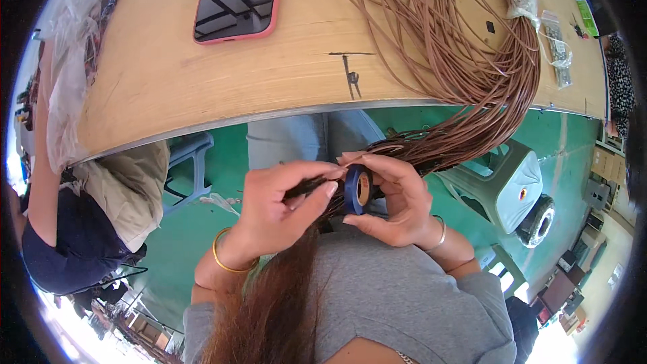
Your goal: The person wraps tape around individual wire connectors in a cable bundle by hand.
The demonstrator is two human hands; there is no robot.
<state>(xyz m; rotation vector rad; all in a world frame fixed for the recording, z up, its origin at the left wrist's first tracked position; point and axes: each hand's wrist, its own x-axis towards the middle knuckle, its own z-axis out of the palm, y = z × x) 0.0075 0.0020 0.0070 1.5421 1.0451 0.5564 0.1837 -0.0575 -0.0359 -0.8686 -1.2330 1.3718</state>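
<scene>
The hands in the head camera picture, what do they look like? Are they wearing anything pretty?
They're a person's two bare hands, with no gloves. The left hand has a thin, round, gold-coloured bangle at its wrist. The right hand has a thin silver-coloured band at its wrist. Grey sleeves leave the forearms bare.

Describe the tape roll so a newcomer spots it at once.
Start at the wooden table; just below its near edge is the person's right hand. It holds the tape roll by its rim. The dark blue ring and tan core set it apart from the brown cables nearby.
</scene>
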